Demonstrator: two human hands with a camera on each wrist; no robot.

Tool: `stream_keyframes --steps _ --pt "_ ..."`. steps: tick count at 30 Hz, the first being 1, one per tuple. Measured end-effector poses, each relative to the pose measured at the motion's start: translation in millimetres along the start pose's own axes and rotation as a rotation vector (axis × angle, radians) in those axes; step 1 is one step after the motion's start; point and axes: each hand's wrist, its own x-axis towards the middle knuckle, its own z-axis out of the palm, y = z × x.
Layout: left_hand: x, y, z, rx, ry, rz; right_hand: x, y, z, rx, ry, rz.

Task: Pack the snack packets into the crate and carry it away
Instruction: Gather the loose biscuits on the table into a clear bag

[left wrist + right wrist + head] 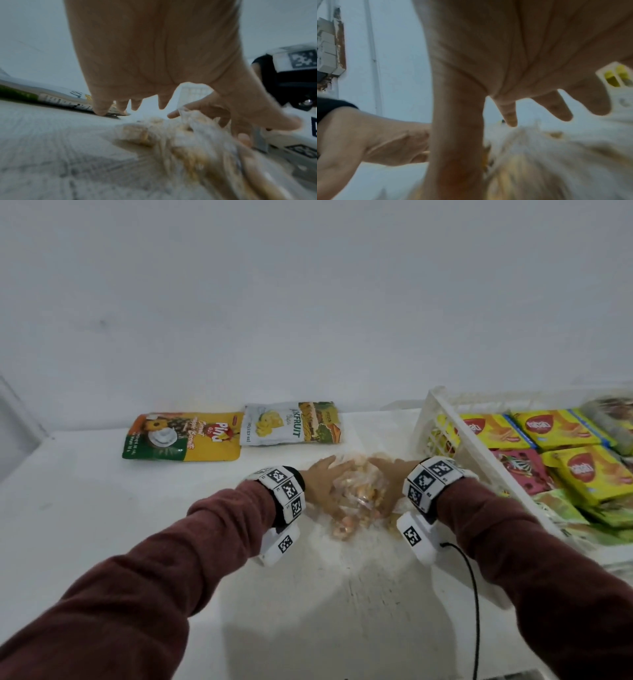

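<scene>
both hands, left hand [320, 486] and right hand [390, 474], spread wide, cup the clear snack bag [358, 494] mid-frame; next, lift it into the white crate [442, 419] at right

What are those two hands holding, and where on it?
A clear bag of snacks, cupped between the left hand and right hand, one on each side; fingers look fairly straight, not clenched.

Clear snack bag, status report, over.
Left hand and right hand open, flanking the clear snack bag on the table. White crate right, part filled. Path unobstructed.
</scene>
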Motion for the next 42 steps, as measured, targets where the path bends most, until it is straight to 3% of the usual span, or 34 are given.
stream_keyframes --steps 5,9,16,19,25,33,42 --pt "-14 -28 -24 -0.196 0.289 -0.101 8 -9 -44 0.134 0.045 -0.029" --pt "-21 -71 -45 -0.08 0.475 -0.282 26 -33 -72 0.315 0.211 -0.047" --pt "-13 -122 -56 0.09 0.335 -0.426 87 -64 -70 0.439 0.152 0.048" --pt "-6 -136 -63 0.109 0.266 -0.362 104 -70 -68 0.42 0.069 0.091" --pt "1 -149 -66 -0.004 0.271 -0.244 133 -64 -68 0.417 0.122 0.155" --pt "-18 -138 -76 -0.018 0.328 -0.177 96 -71 -84 0.506 0.23 0.162" --pt "-99 -118 -76 -0.062 0.402 -0.174 16 -71 -86 0.589 0.372 -0.106"
